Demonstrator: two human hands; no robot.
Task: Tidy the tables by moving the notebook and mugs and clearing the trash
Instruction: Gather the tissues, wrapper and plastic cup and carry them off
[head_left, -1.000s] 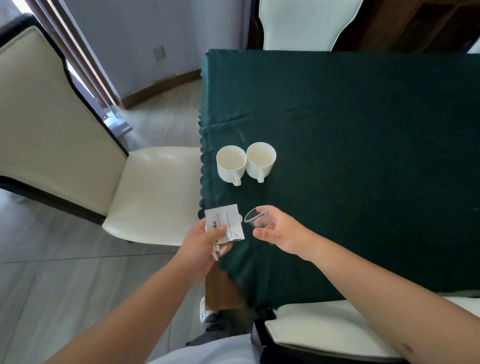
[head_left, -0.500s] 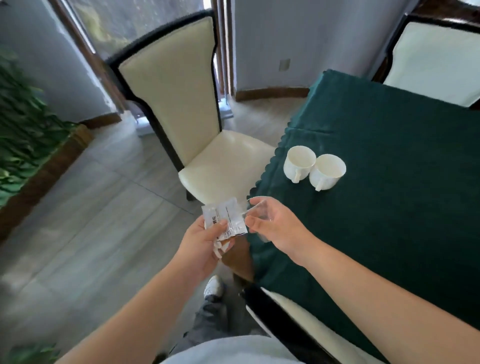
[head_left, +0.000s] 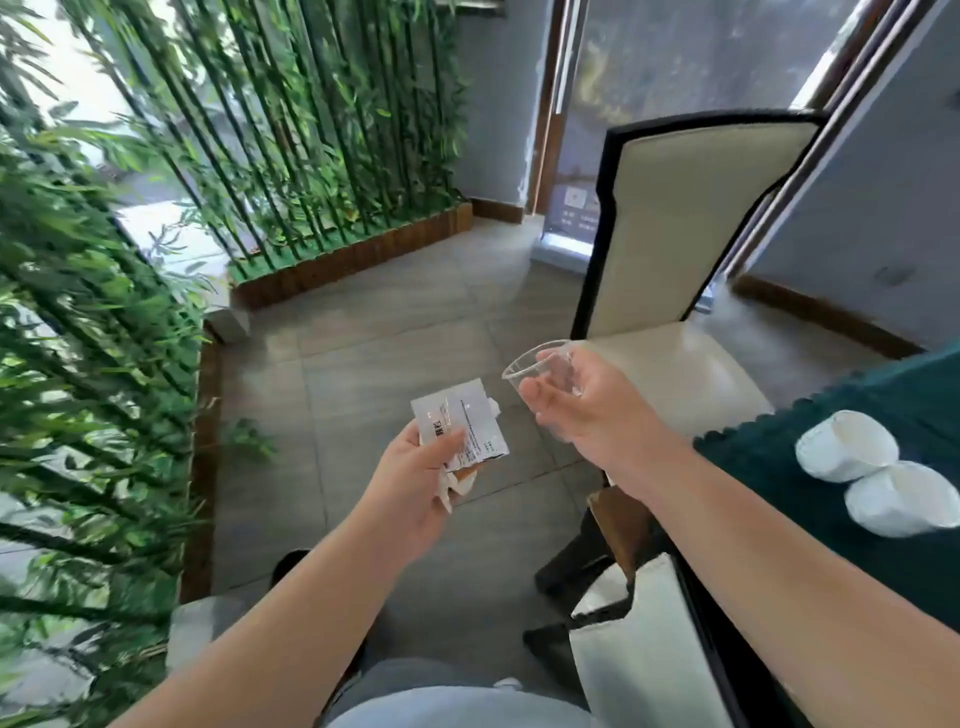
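My left hand (head_left: 415, 483) grips a flat white printed packet (head_left: 467, 423) together with a crumpled bit of white paper (head_left: 457, 483), held over the floor. My right hand (head_left: 582, 400) holds a small clear plastic cup (head_left: 540, 364), tipped with its mouth to the left. Two white mugs (head_left: 847, 447) (head_left: 904, 499) stand side by side on the dark green tablecloth (head_left: 769, 447) at the right edge of the view. No notebook is in sight.
A cream chair with a black frame (head_left: 691, 218) stands beside the table, and another chair's back (head_left: 639, 660) is close at the lower right. Bamboo plants in a wood-edged bed (head_left: 353, 254) line the left and far sides. Grey floor tiles (head_left: 363, 338) lie ahead.
My view has swung left, away from the table toward the bamboo and floor. Both hands kept their hold and now hang over the floor instead of the table edge.
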